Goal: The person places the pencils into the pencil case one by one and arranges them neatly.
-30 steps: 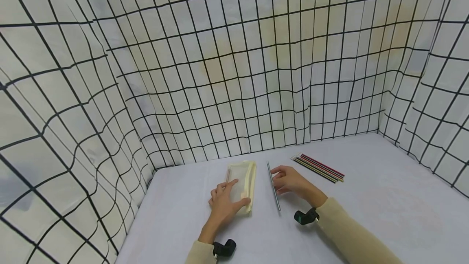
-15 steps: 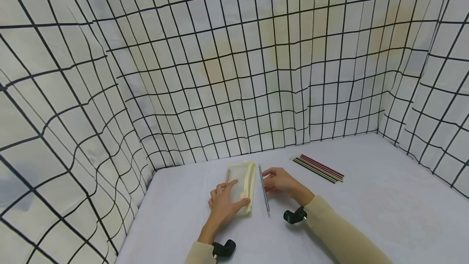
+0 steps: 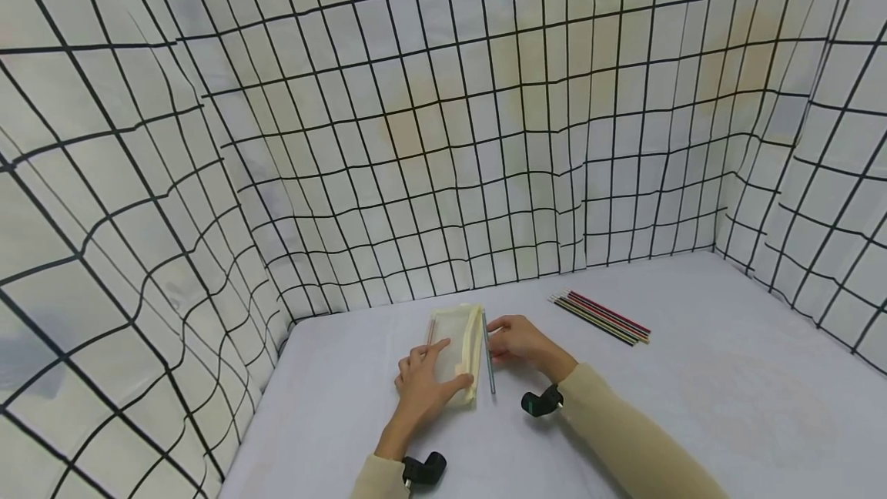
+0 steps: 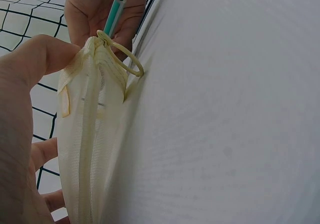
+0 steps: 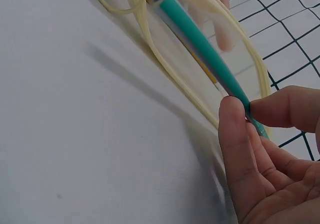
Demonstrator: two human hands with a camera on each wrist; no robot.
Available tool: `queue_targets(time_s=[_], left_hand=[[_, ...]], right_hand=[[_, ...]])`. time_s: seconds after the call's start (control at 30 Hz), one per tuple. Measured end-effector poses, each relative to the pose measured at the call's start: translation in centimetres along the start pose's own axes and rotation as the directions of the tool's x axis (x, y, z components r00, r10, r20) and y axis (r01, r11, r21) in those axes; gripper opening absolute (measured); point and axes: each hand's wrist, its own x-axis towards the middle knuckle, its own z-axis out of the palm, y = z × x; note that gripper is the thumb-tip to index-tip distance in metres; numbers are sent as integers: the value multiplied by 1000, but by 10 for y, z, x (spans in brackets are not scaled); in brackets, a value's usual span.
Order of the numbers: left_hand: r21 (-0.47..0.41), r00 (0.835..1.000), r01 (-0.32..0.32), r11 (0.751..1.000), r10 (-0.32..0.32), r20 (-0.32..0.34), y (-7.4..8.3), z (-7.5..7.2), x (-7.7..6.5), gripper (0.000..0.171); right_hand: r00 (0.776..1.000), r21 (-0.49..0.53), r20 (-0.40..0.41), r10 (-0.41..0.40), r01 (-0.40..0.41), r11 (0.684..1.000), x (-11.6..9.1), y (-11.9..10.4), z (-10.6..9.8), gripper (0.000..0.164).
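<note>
A pale yellow zip mesh pouch (image 3: 468, 345) lies on the table, its zip side toward the right. My left hand (image 3: 423, 383) spans it and holds it, thumb at the near zip corner and fingers over the top and far side. In the left wrist view that thumb bends against the pouch's (image 4: 85, 134) edge beside a cord loop (image 4: 125, 56). My right hand (image 3: 516, 341) pinches a teal and silver pencil (image 3: 490, 360) between thumb and fingers, right alongside the zip edge. In the right wrist view the pencil (image 5: 200, 46) slants in front of the pouch's opening.
Several red, black and gold pencils (image 3: 603, 319) lie in a bundle at the right. A pinkish pencil (image 3: 431, 332) shows along the pouch's left side. White cloth walls with a black grid (image 3: 416, 175) enclose the table (image 3: 693, 376).
My right hand has moved left with the pencil, from a hand's width away to beside the zip edge. My left hand and the pouch have stayed in place.
</note>
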Motion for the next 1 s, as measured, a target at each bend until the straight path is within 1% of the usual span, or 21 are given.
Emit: queue_targets(time_s=[0.3, 0.4, 0.67, 1.0], left_hand=[[0, 1000, 5, 1000, -5, -4, -1, 2, 1, 80], [1, 1000, 8, 1000, -8, 2, 0, 2, 1, 80], [16, 1000, 13, 1000, -13, 1, -2, 2, 2, 79], [11, 1000, 13, 1000, -13, 4, -2, 2, 2, 80]], right_hand=[[1000, 48, 31, 0, -2, 999, 5, -2, 5, 44], [1000, 56, 26, 3, -5, 998, 7, -3, 8, 45], [1000, 121, 22, -9, 7, 993, 13, -2, 19, 44], [1000, 131, -9, -1, 3, 991, 13, -5, 29, 40]])
